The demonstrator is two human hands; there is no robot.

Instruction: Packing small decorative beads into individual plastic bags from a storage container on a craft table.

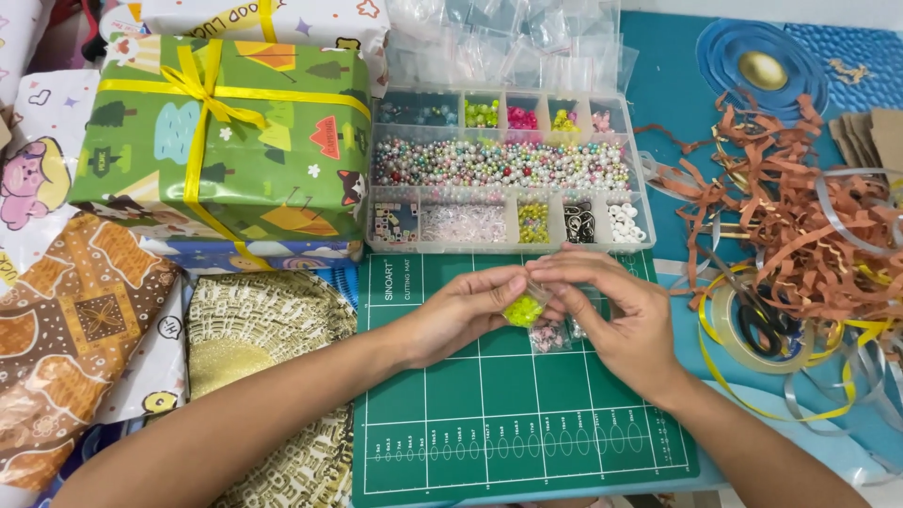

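Small clear plastic bag of yellow-green beads (pixel 524 309): pinched at its top edge between the fingertips of the left hand (pixel 463 315) and the right hand (pixel 616 315), held just above the green cutting mat (pixel 442 423). Likely very light, with a thin, limp, slick film; the loose beads inside shift and would spill if it tipped open. Best gripped at the mouth, both sides. Two more small bags of pale beads (pixel 555 334) lie just beneath the right hand's fingers; the compartmented bead organiser (pixel 508 169) sits just beyond both hands.
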